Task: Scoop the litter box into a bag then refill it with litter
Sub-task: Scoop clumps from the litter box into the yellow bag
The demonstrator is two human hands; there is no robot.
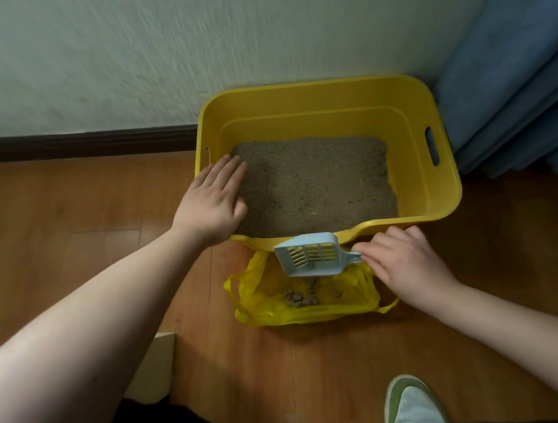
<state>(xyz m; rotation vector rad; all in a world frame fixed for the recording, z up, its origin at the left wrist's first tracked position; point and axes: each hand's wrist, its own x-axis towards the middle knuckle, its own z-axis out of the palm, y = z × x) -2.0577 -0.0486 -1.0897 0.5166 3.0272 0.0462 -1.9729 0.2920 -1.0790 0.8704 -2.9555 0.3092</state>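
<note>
A yellow litter box (433,119) stands on the wood floor against the wall, with grey-brown litter (316,183) spread over its bottom. My left hand (213,201) lies with straight fingers over the box's left rim, fingertips at the litter's edge. My right hand (401,260) pinches the handle of a pale blue slotted scoop (308,254). The scoop hangs just in front of the box, above an open yellow plastic bag (266,302) on the floor. Several grey clumps (302,298) lie inside the bag.
A blue curtain (515,83) hangs right of the box. A dark baseboard (74,143) runs along the wall. A white box corner (156,365) sits under my left forearm, and my green-and-white slipper (413,407) is at the bottom right.
</note>
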